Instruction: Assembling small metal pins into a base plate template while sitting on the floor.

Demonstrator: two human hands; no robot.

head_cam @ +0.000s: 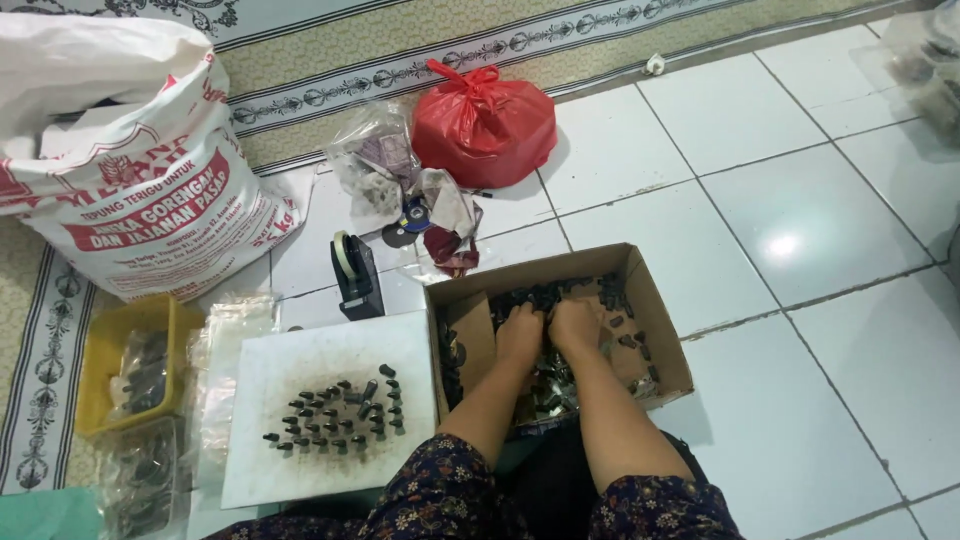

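Both my hands reach into an open cardboard box (pixel 660 310) on the tiled floor. My left hand (pixel 520 333) and my right hand (pixel 574 325) lie side by side, palms down, fingers dug into a heap of small dark parts (pixel 548 292). The fingertips are buried, so I cannot make out what they hold. Left of the box lies a white board (pixel 290 460) with several small dark parts (pixel 340 410) standing in rows.
A black tape dispenser (pixel 354 275) stands behind the board. A yellow tray (pixel 105 350) with bagged parts sits at the left, below a big white sack (pixel 130 160). A red plastic bag (pixel 484 120) and clear bags (pixel 380 160) lie near the carpet edge.
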